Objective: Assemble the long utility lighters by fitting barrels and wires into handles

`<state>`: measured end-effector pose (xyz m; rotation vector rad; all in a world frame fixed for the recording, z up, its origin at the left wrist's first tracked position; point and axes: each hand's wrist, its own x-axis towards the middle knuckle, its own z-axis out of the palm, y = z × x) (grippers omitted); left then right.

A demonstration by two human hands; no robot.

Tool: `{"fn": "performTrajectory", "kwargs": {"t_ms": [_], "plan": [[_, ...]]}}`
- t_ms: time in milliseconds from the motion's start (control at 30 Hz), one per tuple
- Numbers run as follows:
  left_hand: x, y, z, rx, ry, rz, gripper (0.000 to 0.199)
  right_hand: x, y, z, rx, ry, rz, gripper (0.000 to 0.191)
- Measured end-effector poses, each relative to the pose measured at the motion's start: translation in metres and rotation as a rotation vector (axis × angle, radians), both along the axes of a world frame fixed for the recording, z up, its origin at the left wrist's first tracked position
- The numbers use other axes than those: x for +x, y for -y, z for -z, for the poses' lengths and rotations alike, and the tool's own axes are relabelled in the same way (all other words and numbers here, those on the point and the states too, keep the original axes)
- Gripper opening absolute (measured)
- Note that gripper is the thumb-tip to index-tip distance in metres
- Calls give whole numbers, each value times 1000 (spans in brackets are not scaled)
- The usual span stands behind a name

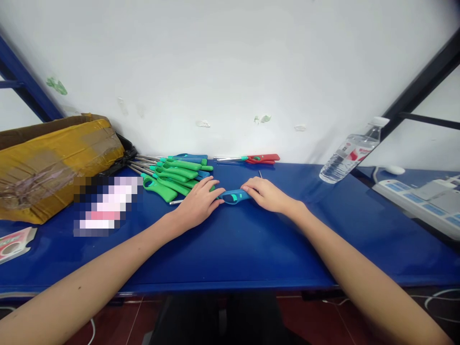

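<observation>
Head view, looking down and forward over a blue table [230,249] set against a white wall. Both bare forearms reach in from 6 o'clock and meet near the middle of the table. Between them lies a blue long-nosed lighter [234,196], flat on the table, its handle running roughly 9 to 3 o'clock. The left hand [199,201] lies palm down with fingers loosely curled, its fingertips touching the lighter's 9 o'clock end. The right hand [265,193] covers the 3 o'clock end, fingers curved over it and pinching the handle lightly; a thin metal tip [260,174] pokes out just beyond the knuckles at 12 o'clock.

Just at 10 o'clock from the left hand sits a heap of green lighters [168,178], their metal tubes fanned toward 9 o'clock, with a couple of blue ones mixed in at the back. A red lighter [260,158] lies alone by the wall at 12 o'clock. A taped cardboard box [53,163] stands at 9 o'clock, a clear water bottle [350,153] leans at 2 o'clock, and a white power strip [417,201] lies at 3 o'clock.
</observation>
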<state>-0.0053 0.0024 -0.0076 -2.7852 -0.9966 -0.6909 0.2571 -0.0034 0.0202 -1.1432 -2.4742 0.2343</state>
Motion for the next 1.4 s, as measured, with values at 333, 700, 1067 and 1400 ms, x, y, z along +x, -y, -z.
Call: {"fn": "performTrajectory", "kwargs": {"t_ms": [333, 700, 1067, 1400], "plan": [[-4, -3, 3, -4, -45, 45, 32, 16, -2, -9, 27, 27, -59, 39], [-4, 2, -2, 1, -129, -27, 35, 14, -4, -3, 10, 57, -37, 37], [-3, 4, -4, -32, -126, -67, 32, 29, -12, -4, 17, 138, -2, 34], [-6, 1, -7, -55, -61, -5, 26, 27, -11, -4, -18, 55, -14, 31]]}}
